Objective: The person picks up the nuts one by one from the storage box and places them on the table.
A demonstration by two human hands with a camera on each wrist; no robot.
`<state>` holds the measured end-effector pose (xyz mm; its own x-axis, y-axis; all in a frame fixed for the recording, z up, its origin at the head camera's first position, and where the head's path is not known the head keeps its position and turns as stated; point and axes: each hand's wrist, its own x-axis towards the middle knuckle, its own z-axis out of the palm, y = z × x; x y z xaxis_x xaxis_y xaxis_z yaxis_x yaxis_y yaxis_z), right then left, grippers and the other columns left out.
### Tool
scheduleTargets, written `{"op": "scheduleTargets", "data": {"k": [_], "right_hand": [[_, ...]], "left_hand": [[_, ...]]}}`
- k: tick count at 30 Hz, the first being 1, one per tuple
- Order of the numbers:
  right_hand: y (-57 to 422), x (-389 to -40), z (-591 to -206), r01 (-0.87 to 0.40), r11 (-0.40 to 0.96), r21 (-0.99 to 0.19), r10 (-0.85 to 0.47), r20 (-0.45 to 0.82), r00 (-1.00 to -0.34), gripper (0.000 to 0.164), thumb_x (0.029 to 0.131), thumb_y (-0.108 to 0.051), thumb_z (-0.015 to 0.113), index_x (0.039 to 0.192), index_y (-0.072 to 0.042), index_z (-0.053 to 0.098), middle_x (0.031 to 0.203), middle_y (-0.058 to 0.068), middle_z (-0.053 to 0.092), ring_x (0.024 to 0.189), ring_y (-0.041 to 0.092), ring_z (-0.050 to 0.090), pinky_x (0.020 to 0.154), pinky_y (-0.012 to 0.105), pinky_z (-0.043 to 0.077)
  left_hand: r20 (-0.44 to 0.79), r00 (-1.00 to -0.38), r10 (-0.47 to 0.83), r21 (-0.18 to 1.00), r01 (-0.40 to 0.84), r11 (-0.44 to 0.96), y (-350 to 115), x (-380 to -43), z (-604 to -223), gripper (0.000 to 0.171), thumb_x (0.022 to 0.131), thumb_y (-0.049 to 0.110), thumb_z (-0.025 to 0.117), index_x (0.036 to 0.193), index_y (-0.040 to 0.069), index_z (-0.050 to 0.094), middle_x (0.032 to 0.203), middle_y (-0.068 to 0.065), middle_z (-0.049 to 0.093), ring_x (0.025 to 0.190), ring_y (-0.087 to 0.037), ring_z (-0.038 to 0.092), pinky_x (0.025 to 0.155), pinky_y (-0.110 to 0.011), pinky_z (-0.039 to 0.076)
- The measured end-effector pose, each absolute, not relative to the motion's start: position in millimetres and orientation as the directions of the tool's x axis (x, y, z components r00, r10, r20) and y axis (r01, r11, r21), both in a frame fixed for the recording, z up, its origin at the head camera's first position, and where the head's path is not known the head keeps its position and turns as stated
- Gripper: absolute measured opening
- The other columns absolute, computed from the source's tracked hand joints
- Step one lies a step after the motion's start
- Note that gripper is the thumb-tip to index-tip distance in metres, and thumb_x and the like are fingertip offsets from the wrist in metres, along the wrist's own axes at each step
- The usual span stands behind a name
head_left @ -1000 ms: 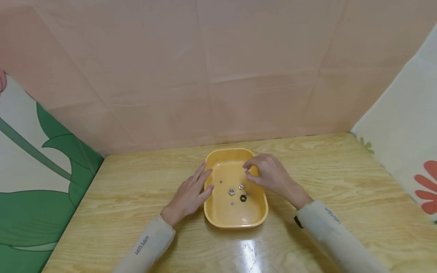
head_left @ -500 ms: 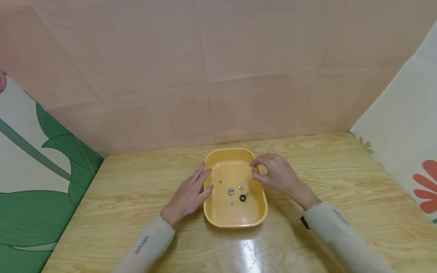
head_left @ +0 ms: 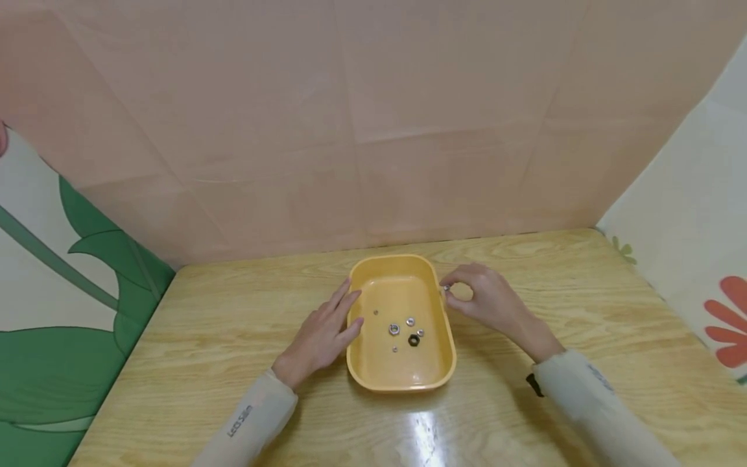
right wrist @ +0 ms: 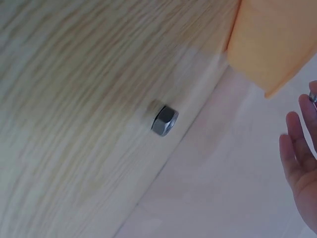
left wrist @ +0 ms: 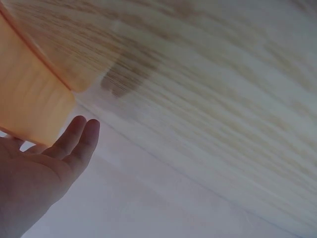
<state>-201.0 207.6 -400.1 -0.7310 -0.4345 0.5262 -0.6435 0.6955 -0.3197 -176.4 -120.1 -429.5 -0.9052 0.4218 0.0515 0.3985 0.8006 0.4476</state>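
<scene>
My right hand [head_left: 496, 305] pinches a small silver nut [head_left: 446, 288] between thumb and forefinger, just outside the right rim of a yellow plastic tray [head_left: 403, 389]. At the tray's left side, my left hand [head_left: 315, 337] rests on the rim with fingers extended. Inside the tray lie a black nut [head_left: 414, 340], a larger silver nut [head_left: 394, 329] and several smaller silver pieces. The right wrist view shows another silver hex nut [right wrist: 165, 121] on the table; the right hand hides it in the head view. The left wrist view shows the left hand's spread fingers against the tray's outer wall.
The tray stands on a wood-grain table [head_left: 245, 298]. A pinkish covered wall [head_left: 362, 162] rises behind the table's back edge. Printed panels flank it, green leaves [head_left: 52, 370] at left and a red flower [head_left: 729, 321] at right.
My right hand has moved rightward with the pinched nut, from over the tray to just outside its right rim. The left hand stays at the left rim.
</scene>
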Motion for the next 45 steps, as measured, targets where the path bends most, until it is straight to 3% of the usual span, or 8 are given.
{"op": "scheduleTargets", "data": {"k": [13, 35, 45], "right_hand": [[229.0, -195.9, -402.2, -0.649, 0.700, -0.298, -0.429, 0.550, -0.716, 0.017, 0.074, 0.001, 0.074, 0.090, -0.007, 0.076, 0.085, 0.003, 0.075, 0.076, 0.018, 0.070, 0.066, 0.037, 0.058], [265.0, -189.2, -411.7, -0.580, 0.752, -0.314, -0.414, 0.460, -0.785, 0.016, 0.072, 0.002, 0.076, 0.086, -0.006, 0.076, 0.082, 0.000, 0.073, 0.072, 0.017, 0.066, 0.064, 0.035, 0.056], [276.0, -186.3, -414.4, -0.514, 0.795, -0.323, -0.402, 0.354, -0.844, 0.013, 0.078, -0.004, 0.079, 0.090, -0.005, 0.076, 0.085, 0.003, 0.074, 0.075, 0.018, 0.067, 0.066, 0.037, 0.057]], "left_hand": [[0.052, -0.904, 0.425, 0.454, 0.401, 0.796, -121.2, -175.0, -429.2, 0.061, 0.104, 0.051, 0.037, 0.157, 0.022, 0.029, 0.169, 0.002, 0.010, 0.140, -0.035, 0.043, 0.109, -0.057, 0.040], [0.049, -0.908, 0.415, 0.455, 0.390, 0.800, -120.2, -174.0, -428.2, 0.061, 0.104, 0.051, 0.037, 0.157, 0.023, 0.029, 0.169, 0.004, 0.009, 0.142, -0.034, 0.042, 0.111, -0.057, 0.038], [0.048, -0.909, 0.413, 0.460, 0.387, 0.799, -120.0, -173.9, -427.9, 0.061, 0.104, 0.052, 0.036, 0.157, 0.023, 0.029, 0.169, 0.003, 0.009, 0.142, -0.034, 0.041, 0.111, -0.057, 0.037]]}}
